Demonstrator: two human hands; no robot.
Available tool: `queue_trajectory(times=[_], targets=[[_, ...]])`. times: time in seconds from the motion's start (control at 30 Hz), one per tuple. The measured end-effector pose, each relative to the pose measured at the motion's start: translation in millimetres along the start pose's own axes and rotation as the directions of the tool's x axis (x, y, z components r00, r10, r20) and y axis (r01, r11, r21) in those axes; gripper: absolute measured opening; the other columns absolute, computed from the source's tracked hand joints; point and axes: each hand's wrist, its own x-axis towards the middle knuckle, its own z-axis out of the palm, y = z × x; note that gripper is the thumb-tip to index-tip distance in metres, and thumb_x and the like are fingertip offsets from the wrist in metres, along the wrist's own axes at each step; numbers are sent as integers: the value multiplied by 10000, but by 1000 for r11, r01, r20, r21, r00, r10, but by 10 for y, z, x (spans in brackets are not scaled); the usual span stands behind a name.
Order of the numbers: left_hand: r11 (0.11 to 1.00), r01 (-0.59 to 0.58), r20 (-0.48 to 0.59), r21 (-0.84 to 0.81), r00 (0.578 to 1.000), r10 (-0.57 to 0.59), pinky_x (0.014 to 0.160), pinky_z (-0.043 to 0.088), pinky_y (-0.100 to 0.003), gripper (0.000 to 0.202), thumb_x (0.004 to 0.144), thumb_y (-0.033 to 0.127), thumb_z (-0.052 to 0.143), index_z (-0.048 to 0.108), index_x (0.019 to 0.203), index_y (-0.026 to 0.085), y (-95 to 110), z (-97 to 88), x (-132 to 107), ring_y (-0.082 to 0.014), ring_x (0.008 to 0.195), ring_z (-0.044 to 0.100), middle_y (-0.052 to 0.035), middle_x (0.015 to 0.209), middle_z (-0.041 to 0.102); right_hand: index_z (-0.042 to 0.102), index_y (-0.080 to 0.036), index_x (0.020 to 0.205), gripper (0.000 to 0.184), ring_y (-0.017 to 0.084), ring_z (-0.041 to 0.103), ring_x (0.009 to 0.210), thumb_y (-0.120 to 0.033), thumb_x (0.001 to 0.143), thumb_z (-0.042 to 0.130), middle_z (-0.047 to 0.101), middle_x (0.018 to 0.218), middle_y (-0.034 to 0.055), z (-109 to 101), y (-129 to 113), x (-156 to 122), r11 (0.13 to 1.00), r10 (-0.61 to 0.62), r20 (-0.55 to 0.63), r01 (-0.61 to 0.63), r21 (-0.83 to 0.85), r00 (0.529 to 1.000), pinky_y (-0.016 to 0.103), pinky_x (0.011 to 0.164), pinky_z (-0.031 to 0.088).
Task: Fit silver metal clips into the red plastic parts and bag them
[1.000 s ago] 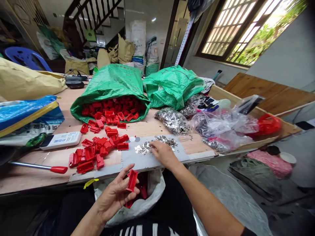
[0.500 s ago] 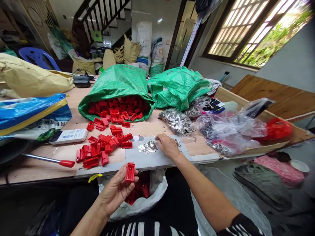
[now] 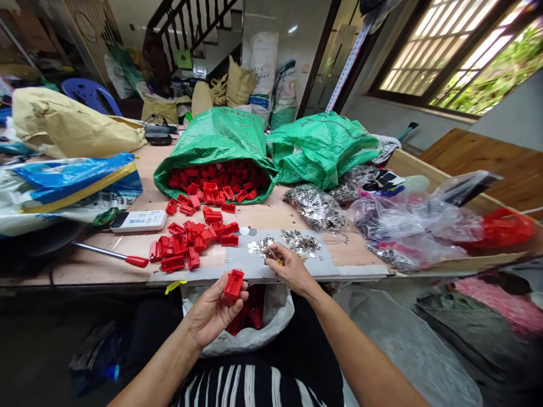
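My left hand [image 3: 214, 311] is closed round a small red plastic housing [image 3: 233, 284], held above a white bag [image 3: 271, 322] of red parts in my lap. My right hand [image 3: 289, 267] is at the table's front edge, fingers pinched on a small metal piece with a yellowish tip, just in front of a heap of loose silver metal clips [image 3: 297, 243] on a grey sheet [image 3: 254, 265]. A pile of red housings [image 3: 190, 243] lies left of the clips.
A green sack [image 3: 216, 141] spills red housings at mid table; a second green sack [image 3: 322, 144] lies right of it. Clear bags of clips [image 3: 316, 206] and plastic wraps [image 3: 407, 220] fill the right side. A white remote [image 3: 139, 220] and red-handled screwdriver [image 3: 112, 255] lie left.
My right hand drew back from the clip heap toward the table edge with a small piece pinched. My left hand kept the red housing and turned it slightly upright.
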Motion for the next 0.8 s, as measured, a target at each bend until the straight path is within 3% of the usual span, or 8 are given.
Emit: queue_trajectory(times=[0.07,0.2,0.43,0.63,0.8], targets=[[1000,5,33,-4,999,-5,529,560,-200,296,953,296,426,621,964,74,-6,1,-10,-149,623,694,-123,832,715,559,-203,912,165,87,450,536,-312,792,590,547,727,-37,38,-28,-41,996,18,45,-22,85,999,201,486,370],[1000,5,71,-19,997,-4,470,512,-168,307,938,335,458,625,943,78,-22,-3,-23,-119,576,658,-119,829,709,589,-191,841,174,75,452,507,-356,802,630,533,671,-43,93,-76,-113,997,9,66,-15,79,998,198,481,383],[994,-41,76,103,997,34,553,558,-179,162,898,214,547,570,1038,135,-66,5,-27,-142,643,701,-138,898,722,628,-180,861,236,77,478,505,-413,830,612,555,683,-33,185,-160,-229,986,-24,62,14,165,998,205,491,405],[989,-72,80,131,995,62,613,578,-178,205,888,163,558,548,1088,122,-92,69,-45,-152,683,720,-141,909,725,647,-180,883,176,90,506,543,-340,872,575,588,688,-21,218,-205,-285,994,-110,47,111,0,993,208,533,407],[987,-63,69,150,996,53,591,579,-168,213,891,152,549,535,1100,115,-93,85,-66,-148,647,722,-137,889,729,665,-192,858,82,120,546,647,-242,860,599,647,774,13,229,-247,-316,950,-262,50,267,-163,964,229,612,426]])
